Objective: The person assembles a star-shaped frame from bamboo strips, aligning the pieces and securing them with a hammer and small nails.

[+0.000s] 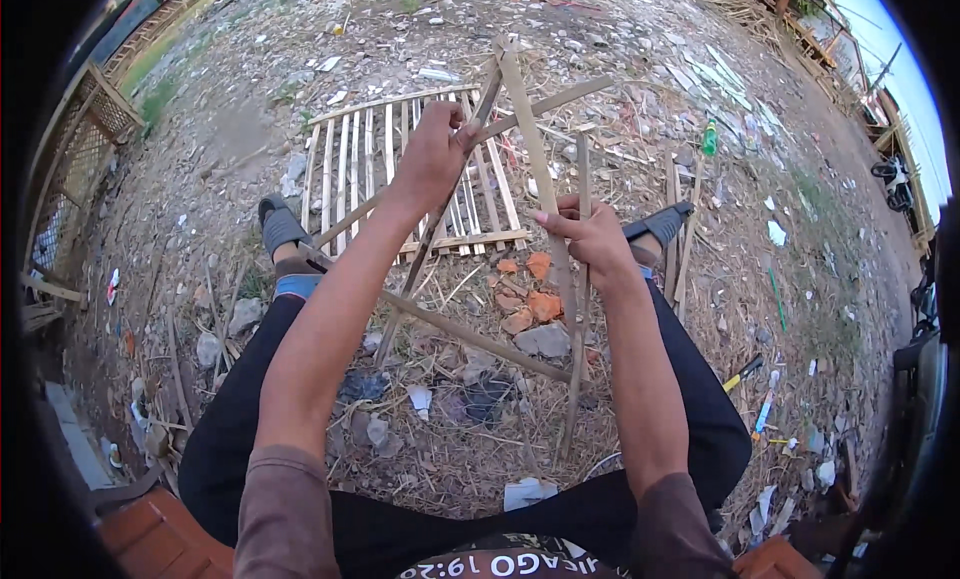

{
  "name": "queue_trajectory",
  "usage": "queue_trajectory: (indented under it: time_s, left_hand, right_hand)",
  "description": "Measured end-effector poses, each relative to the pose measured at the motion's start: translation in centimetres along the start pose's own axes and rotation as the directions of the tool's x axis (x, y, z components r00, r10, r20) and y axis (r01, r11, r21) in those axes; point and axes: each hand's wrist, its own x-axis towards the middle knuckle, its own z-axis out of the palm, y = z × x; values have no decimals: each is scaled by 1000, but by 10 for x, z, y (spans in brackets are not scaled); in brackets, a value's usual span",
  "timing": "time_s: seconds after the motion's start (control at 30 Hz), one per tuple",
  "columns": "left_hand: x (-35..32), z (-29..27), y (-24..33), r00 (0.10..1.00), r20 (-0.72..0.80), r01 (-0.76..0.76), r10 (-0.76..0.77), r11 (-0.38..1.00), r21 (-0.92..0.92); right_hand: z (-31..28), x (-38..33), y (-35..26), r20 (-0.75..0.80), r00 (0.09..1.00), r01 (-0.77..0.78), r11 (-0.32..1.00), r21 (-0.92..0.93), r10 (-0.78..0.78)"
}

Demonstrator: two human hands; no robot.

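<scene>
Between my knees stands a loose frame of wooden laths. My left hand [435, 159] is closed around a dark lath [420, 256], close to where a lighter crosspiece [545, 105] passes it. My right hand [590, 237] grips a broad pale lath [528, 129], with a thinner upright lath [583, 169] running right beside its fingers. The broad and dark laths meet at the far top. Lower down, another crosspiece [475, 339] slants toward the right-hand upright. How the laths are fastened is too small to see.
A slatted wooden panel [350, 169] lies beyond the frame. Broken orange bricks [543, 306] and a grey stone [543, 340] sit between my feet. A yellow-handled tool [742, 374] and a green bottle [710, 137] are to the right. A lattice panel [80, 159] stands left.
</scene>
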Motion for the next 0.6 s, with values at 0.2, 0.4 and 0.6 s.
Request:
queue_trajectory:
  time_s: [0.2,0.4,0.6]
  left_hand:
    - [15,4,19,988,-51,138,-149,975,-175]
    - [-43,-50,40,962,-250,-86,113,989,116]
    - [-194,-64,64,597,-575,671,-559,741,-24]
  right_hand:
    - [-7,4,7,-4,999,-43,993,111,43]
    - [-22,11,15,-51,998,-26,967,252,40]
    - [-28,21,17,-8,998,-64,962,265,68]
